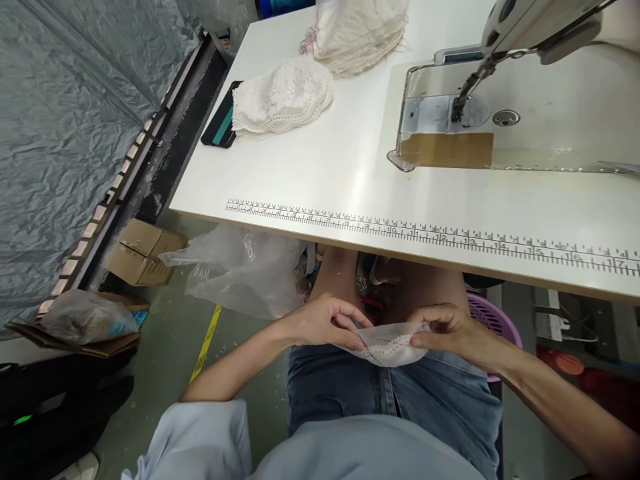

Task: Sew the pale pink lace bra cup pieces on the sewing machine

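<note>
Over my lap, below the table edge, a small piece of sheer white fabric with lace trim (395, 348) is stretched between both hands. My left hand (334, 323) pinches its left end between thumb and fingers. At the other end, my right hand (441, 328) grips the fabric with the thumb on the near side. On the table lies a pile of white lace pieces (283, 97), partly over a dark phone-like object with a teal stripe (220, 130). Behind it sits a larger stack of cream fabric (363, 33) with loose threads.
A sewing machine (520, 33) stands on the right of the white table (310, 173), with a printed ruler (415, 230) along the front edge. Below are a purple basket (500, 320), a clear plastic bag (245, 267) and a cardboard box (145, 252).
</note>
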A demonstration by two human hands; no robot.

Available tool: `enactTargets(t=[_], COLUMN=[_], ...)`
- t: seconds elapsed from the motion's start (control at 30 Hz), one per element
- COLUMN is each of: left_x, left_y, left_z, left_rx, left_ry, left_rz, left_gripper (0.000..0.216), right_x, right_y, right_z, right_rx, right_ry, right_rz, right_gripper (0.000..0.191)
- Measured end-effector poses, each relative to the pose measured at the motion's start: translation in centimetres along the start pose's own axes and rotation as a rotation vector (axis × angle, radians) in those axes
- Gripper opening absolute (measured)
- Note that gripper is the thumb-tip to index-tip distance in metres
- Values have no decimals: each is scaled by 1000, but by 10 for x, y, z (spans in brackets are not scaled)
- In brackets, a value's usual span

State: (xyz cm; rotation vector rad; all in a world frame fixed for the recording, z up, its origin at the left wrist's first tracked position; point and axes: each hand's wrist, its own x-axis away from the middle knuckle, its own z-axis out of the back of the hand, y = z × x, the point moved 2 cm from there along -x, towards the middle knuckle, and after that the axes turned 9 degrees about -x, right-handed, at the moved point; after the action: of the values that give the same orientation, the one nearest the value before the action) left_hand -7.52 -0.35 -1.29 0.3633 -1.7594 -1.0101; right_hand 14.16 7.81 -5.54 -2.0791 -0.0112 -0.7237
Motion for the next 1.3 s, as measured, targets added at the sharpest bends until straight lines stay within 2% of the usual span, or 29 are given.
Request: enactTargets(t=[0.33, 0.5, 0.73, 0.9, 1.1, 1.3], left_x=[2, 1, 0, 0, -2, -2], left_y=[-3, -4, -8, -7, -12, -15], left_z=[0, 0, 2, 4, 4, 4], left_rx=[-33, 4, -47, -17, 23, 74], left_ry=[1, 7, -3, 10, 1, -44], left_rz=[-67, -82, -104, -137, -22, -12], left_gripper=[37, 38, 40, 24, 20, 21], right_x=[-1, -2, -4, -4, -5, -4], right_y=[0, 1, -3, -1, -2, 0], right_z=[-1, -3, -6, -5, -4, -2], right_rx=[-2, -30, 26, 8, 31, 8], right_ry=[49, 38, 68, 69, 93, 79], right_rz=[-32, -25, -40, -30, -46, -53], right_gripper=[31, 29, 33, 30, 33, 32])
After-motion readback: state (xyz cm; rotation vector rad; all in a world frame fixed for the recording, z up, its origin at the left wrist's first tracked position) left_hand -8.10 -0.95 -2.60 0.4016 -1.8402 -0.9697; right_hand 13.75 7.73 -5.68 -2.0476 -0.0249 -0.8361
